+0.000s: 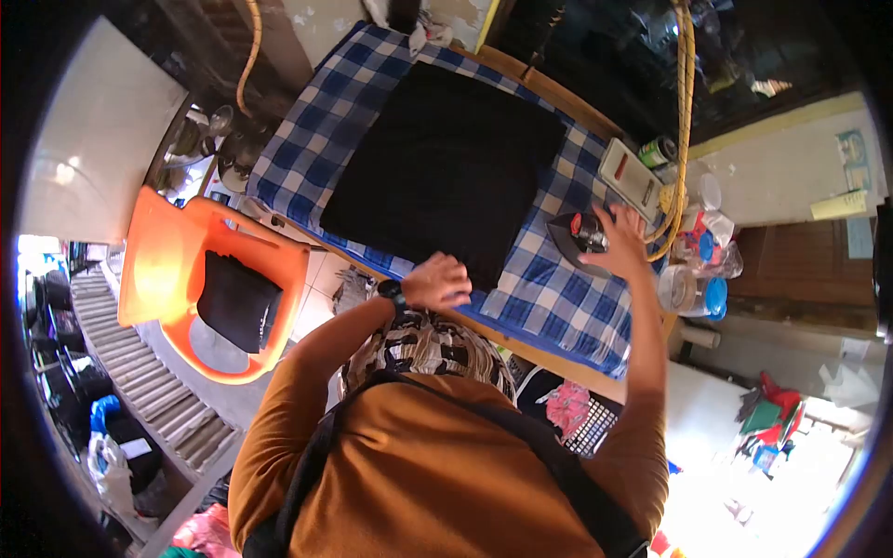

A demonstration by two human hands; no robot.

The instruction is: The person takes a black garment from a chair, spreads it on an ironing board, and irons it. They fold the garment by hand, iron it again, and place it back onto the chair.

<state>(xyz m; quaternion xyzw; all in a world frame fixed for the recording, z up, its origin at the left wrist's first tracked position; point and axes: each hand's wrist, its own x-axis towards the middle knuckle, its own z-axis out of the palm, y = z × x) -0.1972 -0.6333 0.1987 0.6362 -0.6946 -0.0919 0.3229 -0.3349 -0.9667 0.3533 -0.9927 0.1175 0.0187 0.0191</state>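
A black cloth garment (451, 158) lies spread flat on a blue-and-white checked cloth (302, 139) that covers the table. My left hand (437, 282), with a dark watch on its wrist, is at the garment's near edge, its fingers loosely bent and slightly apart. Over on the right, my right hand (617, 240) has its thumb and fingers spread around the handle side of a dark clothes iron (566, 244). The iron rests on the checked cloth to the right of the garment, partly covered by that hand.
A pale tray (633, 177) with a red item stands beyond the iron. Jars with blue lids (714, 299) line the right side, near a hanging yellow cord (686, 121). An orange chair (177, 270) holding folded black cloth (240, 302) stands at the left.
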